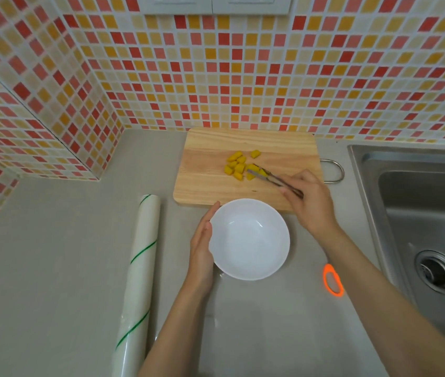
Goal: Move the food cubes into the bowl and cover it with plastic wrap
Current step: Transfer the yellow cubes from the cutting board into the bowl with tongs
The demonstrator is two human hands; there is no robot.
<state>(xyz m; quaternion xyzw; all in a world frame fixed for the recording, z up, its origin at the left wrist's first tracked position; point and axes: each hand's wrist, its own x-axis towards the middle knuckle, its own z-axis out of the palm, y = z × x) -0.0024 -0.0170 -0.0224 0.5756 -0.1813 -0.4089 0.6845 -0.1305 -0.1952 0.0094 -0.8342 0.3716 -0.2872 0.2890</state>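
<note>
Several yellow food cubes (236,164) lie in a loose pile on the wooden cutting board (205,175). My right hand (311,202) grips metal tongs (267,178) whose tips sit among the cubes on the pile's right side. A white bowl (248,239) with nothing in it stands on the counter just in front of the board. My left hand (202,246) rests against the bowl's left side with straight fingers. A roll of plastic wrap (138,278) with green stripes lies lengthwise to the left of the bowl.
A steel sink (420,213) takes up the right side, its drain toward the front. An orange handle loop (333,280) shows beside my right forearm. A tiled wall runs behind the board and along the left. Grey counter (52,254) stretches to the left of the roll.
</note>
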